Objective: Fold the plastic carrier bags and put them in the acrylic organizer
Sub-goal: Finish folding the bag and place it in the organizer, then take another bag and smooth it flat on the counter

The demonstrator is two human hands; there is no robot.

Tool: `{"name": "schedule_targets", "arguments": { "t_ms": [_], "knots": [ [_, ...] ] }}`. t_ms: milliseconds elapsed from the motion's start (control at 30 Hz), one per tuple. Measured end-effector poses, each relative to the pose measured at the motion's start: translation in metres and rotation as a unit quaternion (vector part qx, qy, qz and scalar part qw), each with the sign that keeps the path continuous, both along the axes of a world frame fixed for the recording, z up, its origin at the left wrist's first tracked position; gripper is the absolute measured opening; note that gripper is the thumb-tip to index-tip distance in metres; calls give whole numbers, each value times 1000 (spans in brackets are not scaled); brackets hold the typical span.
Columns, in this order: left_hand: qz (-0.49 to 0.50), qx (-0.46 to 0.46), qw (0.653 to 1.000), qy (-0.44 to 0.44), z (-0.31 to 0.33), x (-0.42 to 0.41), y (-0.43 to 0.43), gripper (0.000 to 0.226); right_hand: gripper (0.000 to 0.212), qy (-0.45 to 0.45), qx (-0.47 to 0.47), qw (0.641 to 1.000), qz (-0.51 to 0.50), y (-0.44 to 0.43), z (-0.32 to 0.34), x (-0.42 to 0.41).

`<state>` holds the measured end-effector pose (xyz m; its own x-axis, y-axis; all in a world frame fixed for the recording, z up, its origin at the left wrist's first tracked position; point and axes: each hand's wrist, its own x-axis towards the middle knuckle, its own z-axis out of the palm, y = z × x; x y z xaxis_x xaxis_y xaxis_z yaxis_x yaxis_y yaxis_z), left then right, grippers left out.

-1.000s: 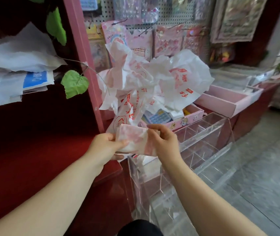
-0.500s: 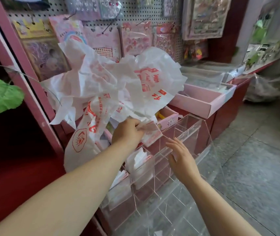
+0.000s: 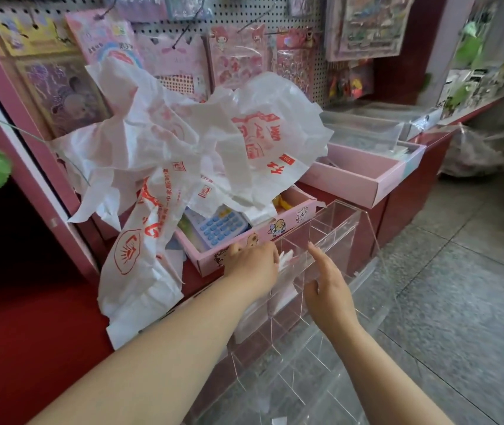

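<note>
Left grip (image 3: 253,265) — curled on bag (image 3: 284,262)

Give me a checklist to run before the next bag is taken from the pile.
1. Folded bag inside an acrylic organizer compartment: ok, white plastic shows behind the clear wall.
2. Left hand free of that bag: cannot tell, fingertips hidden.
3. Right hand free: ok, fingers relaxed, holding nothing.
4. Unfolded carrier bags within reach: ok, heaped above the pink box.
5. Empty compartments available: ok, the far ones look bare.
</note>
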<state>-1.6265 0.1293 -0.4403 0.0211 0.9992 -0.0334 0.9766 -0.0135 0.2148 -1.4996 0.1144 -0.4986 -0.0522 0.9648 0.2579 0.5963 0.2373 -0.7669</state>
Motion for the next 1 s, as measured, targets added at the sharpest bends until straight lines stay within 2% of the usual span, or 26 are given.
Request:
{"name": "schedule_targets", "arguments": {
  "t_ms": [133,233,300,467,567,667,800,900,933,1000],
  "knots": [
    [2,-12,997,-75,-3,-5,-4,26,59,-11,-7,1000,0,0,2,1],
    [-15,-27,984,-174,-8,-13,-8,30,57,-11,-10,1000,4,-1,5,2],
    [-27,-19,979,-200,-6,-18,-13,33,57,-22,-11,1000,14,-2,8,3],
    [-20,108,963,-245,14,-37,-46,30,54,-45,13,999,8,-11,16,0],
    [-26,169,957,-235,19,-66,-80,27,47,-58,47,997,-12,-20,24,-10],
    [-15,208,955,-213,15,-105,-123,24,42,-73,77,994,8,-27,37,-30],
    [54,243,949,-193,-3,-168,-188,44,36,-117,107,985,75,-39,54,-78],
    [112,250,956,-105,-26,-222,-242,37,20,-137,208,958,140,-54,58,-132],
    [132,253,955,-74,-30,-238,-262,33,19,-145,236,946,171,-63,59,-152],
    [192,263,945,-33,-39,-267,-299,33,31,-137,268,916,265,-85,61,-199]
  ]
}}
